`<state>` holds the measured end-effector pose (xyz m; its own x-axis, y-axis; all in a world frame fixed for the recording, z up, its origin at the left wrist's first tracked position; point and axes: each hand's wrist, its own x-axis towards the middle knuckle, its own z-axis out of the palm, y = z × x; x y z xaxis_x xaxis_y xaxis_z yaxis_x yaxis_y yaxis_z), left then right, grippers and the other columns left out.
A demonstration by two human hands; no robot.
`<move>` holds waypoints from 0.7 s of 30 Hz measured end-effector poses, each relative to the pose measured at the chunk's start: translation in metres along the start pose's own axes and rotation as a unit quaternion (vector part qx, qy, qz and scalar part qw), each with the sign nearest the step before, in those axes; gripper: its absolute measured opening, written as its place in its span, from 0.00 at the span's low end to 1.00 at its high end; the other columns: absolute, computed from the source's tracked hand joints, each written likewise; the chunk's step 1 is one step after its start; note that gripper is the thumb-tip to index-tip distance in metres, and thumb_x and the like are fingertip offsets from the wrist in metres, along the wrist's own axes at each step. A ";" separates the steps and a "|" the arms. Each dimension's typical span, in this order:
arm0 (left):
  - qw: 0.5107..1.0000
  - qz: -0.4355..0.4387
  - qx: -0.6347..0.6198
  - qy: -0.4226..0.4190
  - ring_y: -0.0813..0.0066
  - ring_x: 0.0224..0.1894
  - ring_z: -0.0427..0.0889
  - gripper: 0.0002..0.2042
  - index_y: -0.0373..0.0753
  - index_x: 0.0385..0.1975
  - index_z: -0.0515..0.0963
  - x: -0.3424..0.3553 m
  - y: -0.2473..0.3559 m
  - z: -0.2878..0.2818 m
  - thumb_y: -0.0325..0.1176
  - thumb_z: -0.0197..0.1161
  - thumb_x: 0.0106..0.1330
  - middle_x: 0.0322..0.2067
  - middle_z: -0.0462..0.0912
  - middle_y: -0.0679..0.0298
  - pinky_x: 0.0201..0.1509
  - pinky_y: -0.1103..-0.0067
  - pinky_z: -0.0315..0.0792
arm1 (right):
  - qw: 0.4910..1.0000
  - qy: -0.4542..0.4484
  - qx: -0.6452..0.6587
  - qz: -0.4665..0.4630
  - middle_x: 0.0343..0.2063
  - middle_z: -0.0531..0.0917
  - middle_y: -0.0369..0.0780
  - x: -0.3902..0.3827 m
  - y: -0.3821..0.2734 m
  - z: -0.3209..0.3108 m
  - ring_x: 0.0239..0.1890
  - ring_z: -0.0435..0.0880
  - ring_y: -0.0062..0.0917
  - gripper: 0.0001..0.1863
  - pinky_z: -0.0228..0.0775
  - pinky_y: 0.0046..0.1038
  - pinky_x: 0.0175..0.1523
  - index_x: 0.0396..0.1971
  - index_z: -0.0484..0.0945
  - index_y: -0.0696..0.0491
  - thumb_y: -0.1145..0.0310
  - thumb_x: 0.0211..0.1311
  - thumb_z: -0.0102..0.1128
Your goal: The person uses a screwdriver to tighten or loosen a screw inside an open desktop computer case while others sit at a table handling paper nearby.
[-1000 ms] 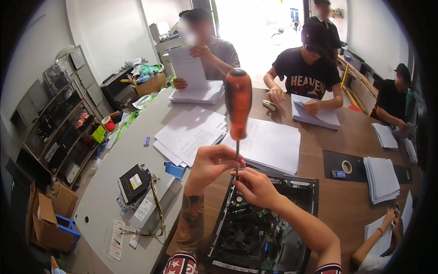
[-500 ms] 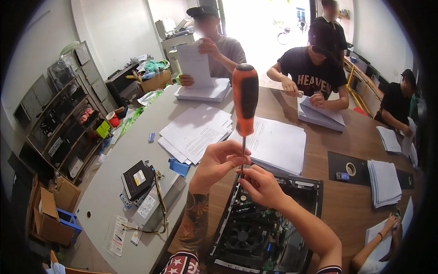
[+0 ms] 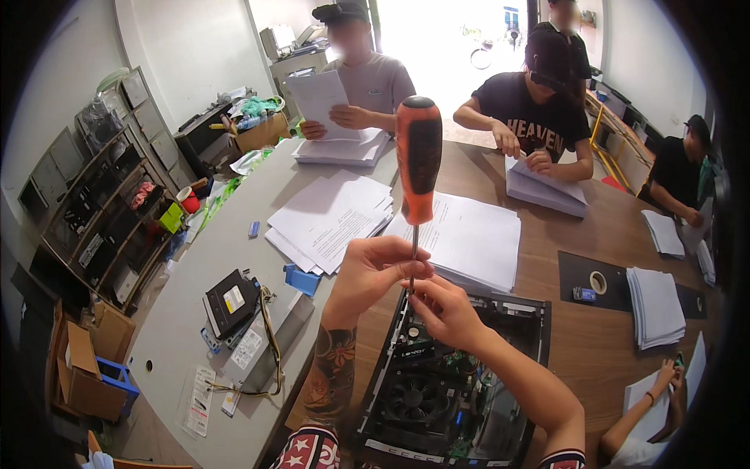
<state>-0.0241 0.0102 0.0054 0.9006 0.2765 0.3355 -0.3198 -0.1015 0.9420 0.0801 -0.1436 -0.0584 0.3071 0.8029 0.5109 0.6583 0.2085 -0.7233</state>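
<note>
A screwdriver (image 3: 419, 160) with an orange and black handle stands upright in front of me, handle at the top. My left hand (image 3: 369, 275) closes its fingers around the thin metal shaft. Just below, my right hand (image 3: 449, 314) pinches at the screwdriver's lower end; anything small between those fingertips is hidden. Under both hands lies an opened black desktop computer case (image 3: 541, 332). Inside it are a cooling fan (image 3: 414, 400) and green circuit boards, partly covered by my right forearm.
Left of the case lie a metal power supply (image 3: 262, 348) with cables and a black disc drive (image 3: 232, 303). Beyond are loose printed sheets (image 3: 332, 219) and a paper stack (image 3: 476, 234). A tape roll (image 3: 598, 282) rests at right. Several people handle papers around the table.
Both hands keep their hold on the screwdriver, almost unmoved. Across the table, the person at left has lowered the sheets and shifted a hand on them. The whole view has shifted slightly.
</note>
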 end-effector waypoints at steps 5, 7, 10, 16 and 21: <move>0.999 0.030 -0.008 0.030 0.68 0.42 0.87 0.09 0.27 0.42 0.81 0.005 -0.001 0.007 0.19 0.66 0.62 0.36 0.86 0.55 0.50 0.74 0.81 | 1.000 0.005 -0.014 0.002 0.27 0.74 0.38 -0.003 0.008 -0.003 0.22 0.75 0.23 0.13 0.69 0.27 0.29 0.49 0.78 0.54 0.73 0.66 0.61; 0.999 0.032 -0.023 0.037 0.68 0.41 0.87 0.09 0.27 0.42 0.80 0.001 0.007 0.006 0.20 0.65 0.63 0.36 0.86 0.55 0.50 0.74 0.81 | 1.000 0.004 -0.004 0.001 0.27 0.74 0.38 0.000 0.003 -0.001 0.22 0.75 0.23 0.13 0.69 0.27 0.29 0.49 0.79 0.54 0.73 0.66 0.61; 0.999 0.044 -0.017 0.010 0.67 0.41 0.87 0.09 0.26 0.43 0.80 0.000 -0.001 0.000 0.20 0.64 0.64 0.36 0.86 0.55 0.49 0.73 0.81 | 1.000 0.007 -0.001 0.001 0.27 0.74 0.38 0.000 0.005 -0.001 0.22 0.76 0.23 0.13 0.69 0.26 0.29 0.49 0.79 0.54 0.73 0.65 0.61; 0.998 0.046 -0.028 0.019 0.69 0.40 0.86 0.06 0.28 0.38 0.80 0.002 -0.007 -0.003 0.18 0.65 0.62 0.35 0.85 0.58 0.50 0.73 0.81 | 1.000 -0.011 -0.019 0.010 0.26 0.76 0.38 0.002 0.007 -0.007 0.24 0.79 0.24 0.11 0.73 0.26 0.32 0.44 0.81 0.55 0.72 0.62 0.64; 0.999 0.051 -0.010 0.014 0.78 0.37 0.82 0.12 0.34 0.34 0.75 0.001 -0.003 -0.007 0.19 0.73 0.56 0.34 0.82 0.62 0.44 0.78 0.79 | 0.983 -0.110 -0.139 0.054 0.31 0.83 0.40 0.005 0.009 -0.030 0.33 0.85 0.34 0.08 0.77 0.34 0.39 0.36 0.84 0.53 0.67 0.58 0.64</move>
<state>-0.0244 0.0174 0.0031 0.8550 0.2915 0.4289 -0.4149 -0.1116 0.9030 0.1079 -0.1543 -0.0481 0.2493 0.9197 0.3033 0.8021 -0.0206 -0.5969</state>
